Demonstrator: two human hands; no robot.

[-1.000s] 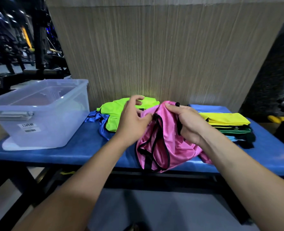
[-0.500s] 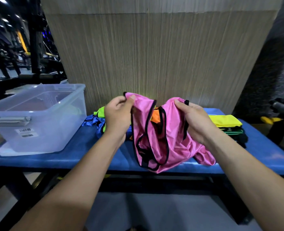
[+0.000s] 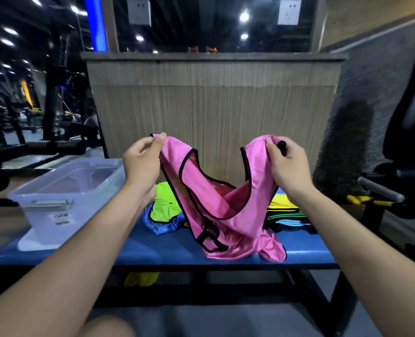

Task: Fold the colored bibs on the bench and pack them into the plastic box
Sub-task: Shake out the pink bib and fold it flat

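Note:
A pink bib [image 3: 225, 215] with black trim hangs above the blue bench [image 3: 172, 251], its lower end resting on the padding. My left hand [image 3: 143, 161] pinches one shoulder strap, and my right hand [image 3: 286, 164] pinches the other, held apart at the same height. Behind the pink bib lie a loose neon green bib [image 3: 163, 203] and a blue bib [image 3: 160, 224]. A folded stack of bibs [image 3: 286, 212], yellow on top, sits at the right. The clear plastic box [image 3: 65, 198] stands on the bench's left end.
A wood-grain panel wall [image 3: 213, 113] rises just behind the bench. Gym equipment [image 3: 396, 171] stands at the right and more machines fill the dark room at the left. Something yellow [image 3: 140, 278] lies under the bench.
Both hands have lifted the pink bib off the bench and spread its shoulder straps apart. My view has tilted upward.

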